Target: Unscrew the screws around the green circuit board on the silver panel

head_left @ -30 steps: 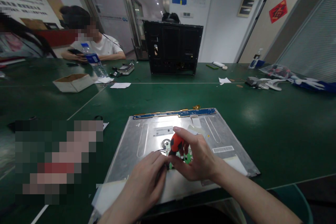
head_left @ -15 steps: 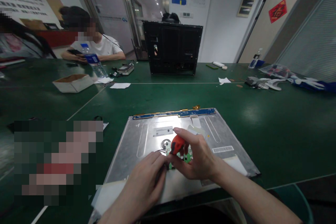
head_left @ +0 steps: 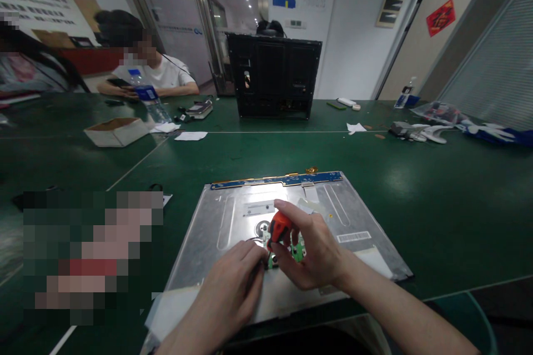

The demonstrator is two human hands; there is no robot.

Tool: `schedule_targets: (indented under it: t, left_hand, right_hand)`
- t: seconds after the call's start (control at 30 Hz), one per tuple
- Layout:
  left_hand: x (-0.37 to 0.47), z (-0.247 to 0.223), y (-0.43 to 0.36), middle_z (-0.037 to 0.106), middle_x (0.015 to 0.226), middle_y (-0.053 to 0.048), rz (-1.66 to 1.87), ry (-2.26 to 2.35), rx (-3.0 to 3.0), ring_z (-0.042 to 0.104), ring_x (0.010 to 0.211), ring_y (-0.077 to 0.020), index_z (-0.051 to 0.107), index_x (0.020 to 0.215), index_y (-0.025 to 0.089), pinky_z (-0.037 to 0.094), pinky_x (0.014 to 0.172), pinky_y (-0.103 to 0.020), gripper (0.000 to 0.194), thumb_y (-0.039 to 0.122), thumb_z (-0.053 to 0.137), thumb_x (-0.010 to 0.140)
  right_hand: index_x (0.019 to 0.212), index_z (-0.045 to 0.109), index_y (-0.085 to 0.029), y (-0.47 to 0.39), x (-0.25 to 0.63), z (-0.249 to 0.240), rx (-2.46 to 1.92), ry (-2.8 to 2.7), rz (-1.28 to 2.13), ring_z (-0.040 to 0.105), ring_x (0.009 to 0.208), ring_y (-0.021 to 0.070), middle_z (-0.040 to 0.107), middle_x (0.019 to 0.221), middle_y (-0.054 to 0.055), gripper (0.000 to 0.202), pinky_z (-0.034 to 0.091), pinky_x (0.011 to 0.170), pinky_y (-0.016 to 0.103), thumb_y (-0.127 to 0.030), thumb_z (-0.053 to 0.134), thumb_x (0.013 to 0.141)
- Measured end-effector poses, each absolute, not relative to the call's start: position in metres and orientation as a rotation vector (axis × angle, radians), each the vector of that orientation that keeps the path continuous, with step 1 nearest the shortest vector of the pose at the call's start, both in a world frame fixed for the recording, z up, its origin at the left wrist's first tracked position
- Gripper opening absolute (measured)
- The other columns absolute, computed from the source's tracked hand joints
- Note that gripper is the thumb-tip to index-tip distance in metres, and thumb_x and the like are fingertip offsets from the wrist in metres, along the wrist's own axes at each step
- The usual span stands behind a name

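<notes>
A silvery metal display panel (head_left: 237, 199) lies back side up on the table, with a blue circuit strip (head_left: 275, 180) along its far edge. My right hand (head_left: 314, 249) grips a red and black screwdriver (head_left: 280, 226) by the handle, its tip pointing down toward a small green circuit board (head_left: 297, 249) near the panel's middle. My left hand (head_left: 237, 266) is closed beside the board's left side. Its fingertips meet near the screwdriver's lower end, and what they hold is hidden.
A black monitor housing (head_left: 275, 75) stands at the far side. An open box (head_left: 117, 132) and a water bottle (head_left: 147, 97) are at the left, near a seated person (head_left: 166, 73). Gloves (head_left: 420, 132) lie far right. A blurred-out patch covers the near left.
The screwdriver handle has turned and tilted slightly in my right hand, and the right thumb has shifted a little. My left hand and the panel stay in place.
</notes>
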State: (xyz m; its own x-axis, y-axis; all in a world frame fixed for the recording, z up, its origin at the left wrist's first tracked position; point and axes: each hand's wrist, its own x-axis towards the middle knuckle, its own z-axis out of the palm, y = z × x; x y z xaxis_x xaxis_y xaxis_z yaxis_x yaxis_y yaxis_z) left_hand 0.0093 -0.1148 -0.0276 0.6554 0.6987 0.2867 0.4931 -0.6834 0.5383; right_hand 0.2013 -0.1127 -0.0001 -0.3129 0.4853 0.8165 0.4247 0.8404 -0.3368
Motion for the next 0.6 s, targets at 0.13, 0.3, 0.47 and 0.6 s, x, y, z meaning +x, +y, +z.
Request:
schedule_targets:
  t: [0.13, 0.3, 0.47, 0.6]
  left_hand:
    - [0.0087, -0.0283, -0.1154, 0.061, 0.088, -0.007, 0.670, 0.942, 2.475, 0.059, 0.079, -0.0205, 0.053, 0.091, 0.020, 0.048, 0.068, -0.033, 0.017, 0.012, 0.038, 0.088]
    - [0.0097, -0.0282, -0.1144, 0.062, 0.089, -0.007, 0.704, 0.933, 2.484, 0.060, 0.080, -0.0210, 0.053, 0.093, 0.020, 0.049, 0.068, -0.033, 0.019, 0.011, 0.038, 0.088]
    - [0.0110, -0.0271, -0.1148, 0.062, 0.089, -0.006, 0.724, 0.915, 2.478, 0.060, 0.080, -0.0205, 0.054, 0.092, 0.020, 0.049, 0.069, -0.033, 0.019, 0.011, 0.038, 0.088]
    - [0.0109, -0.0269, -0.1151, 0.062, 0.085, -0.006, 0.745, 0.928, 2.479, 0.060, 0.077, -0.0201, 0.054, 0.090, 0.020, 0.048, 0.065, -0.031, 0.018, 0.010, 0.039, 0.088]
  right_hand:
    - [0.141, 0.028, -0.016, -0.1125, 0.1995, -0.0001, -0.685, -1.918, 0.025, 0.055, 0.052, 0.0116, 0.066, 0.082, 0.003, 0.061, 0.047, 0.046, 0.024, -0.016, 0.052, 0.085]
    - [0.140, 0.030, -0.018, -0.1108, 0.1989, 0.0008, -0.662, -1.901, -0.008, 0.054, 0.052, 0.0101, 0.067, 0.088, 0.004, 0.057, 0.047, 0.046, 0.022, -0.020, 0.054, 0.088]
    - [0.139, 0.030, -0.019, -0.1101, 0.1993, 0.0012, -0.642, -1.913, 0.009, 0.054, 0.053, 0.0098, 0.068, 0.090, 0.004, 0.057, 0.048, 0.047, 0.021, -0.023, 0.056, 0.089]
    - [0.140, 0.028, -0.019, -0.1104, 0.1988, 0.0009, -0.651, -1.917, 0.035, 0.054, 0.054, 0.0103, 0.067, 0.089, 0.003, 0.059, 0.048, 0.048, 0.022, -0.023, 0.056, 0.088]
